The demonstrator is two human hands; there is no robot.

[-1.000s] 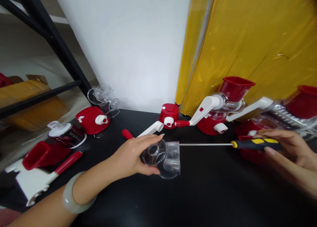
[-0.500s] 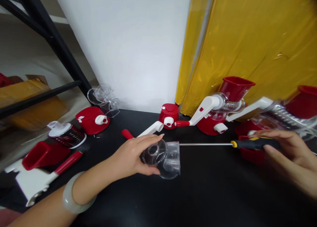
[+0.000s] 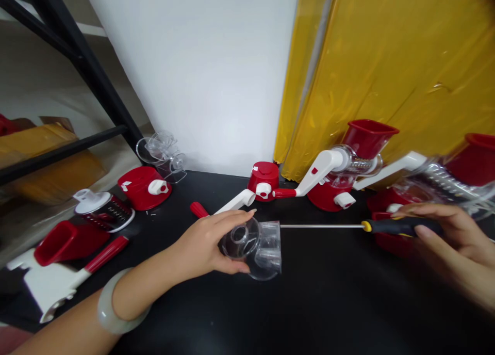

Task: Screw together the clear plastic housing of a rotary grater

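Note:
My left hand (image 3: 218, 244) grips a clear plastic housing (image 3: 268, 249) on its side, thumb below and fingers above. A screwdriver (image 3: 325, 226) lies level, its thin metal shaft reaching the right end of the housing. Whether the tip engages a screw cannot be made out. Around the black and yellow handle, my right hand (image 3: 448, 236) is closed, with thumb and fingers on opposite sides. Behind the left hand lies a white crank (image 3: 234, 203) with a red grip. A small red base (image 3: 263, 181) with a white knob stands just beyond it.
Two rotary graters stand at the right, one grater (image 3: 348, 164) near the yellow-wrapped stack (image 3: 394, 76). At left are a larger red base (image 3: 143, 187), a grating drum (image 3: 104, 210), a red hopper (image 3: 69, 241) and another clear housing (image 3: 164, 154). A black rack (image 3: 88, 81) rises behind.
The screwdriver handle has turned slightly within my right hand, its yellow marking now lower. My left hand and the clear housing stay where they were.

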